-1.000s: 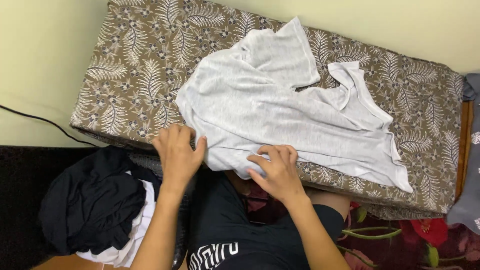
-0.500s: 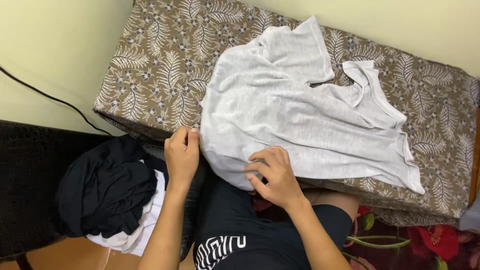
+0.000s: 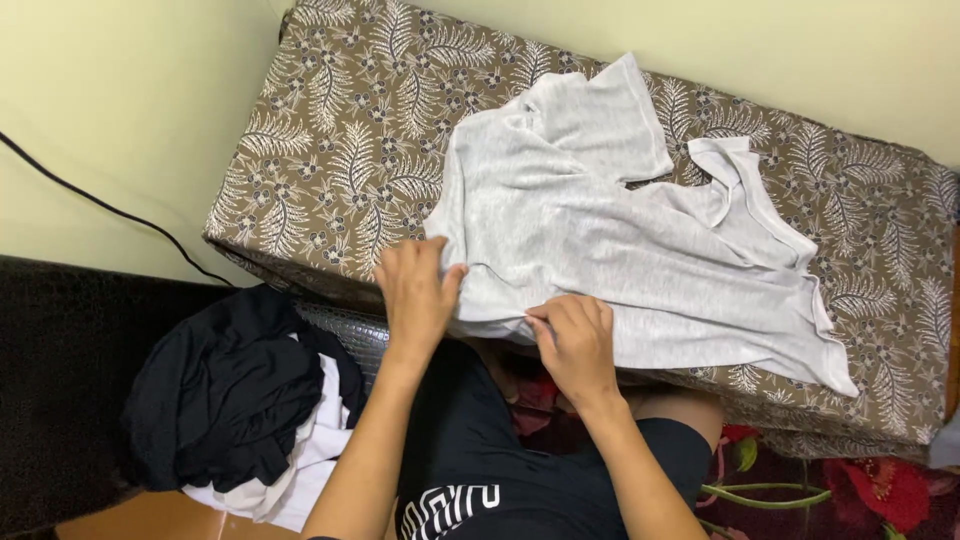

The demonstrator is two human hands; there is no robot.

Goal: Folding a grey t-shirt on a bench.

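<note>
Both hands on grey shirt

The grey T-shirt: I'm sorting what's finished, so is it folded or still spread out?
Spread out. The grey T-shirt lies open and rumpled on the patterned cushion, sleeve and neckline showing.

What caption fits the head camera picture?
Both hands, left hand and right hand, grip a grey T-shirt on a leaf-patterned mattress.

A soft, matt grey knit T-shirt is lying wrinkled on a woven, leaf-patterned brown cloth cover, beside matt black fabric.
</note>
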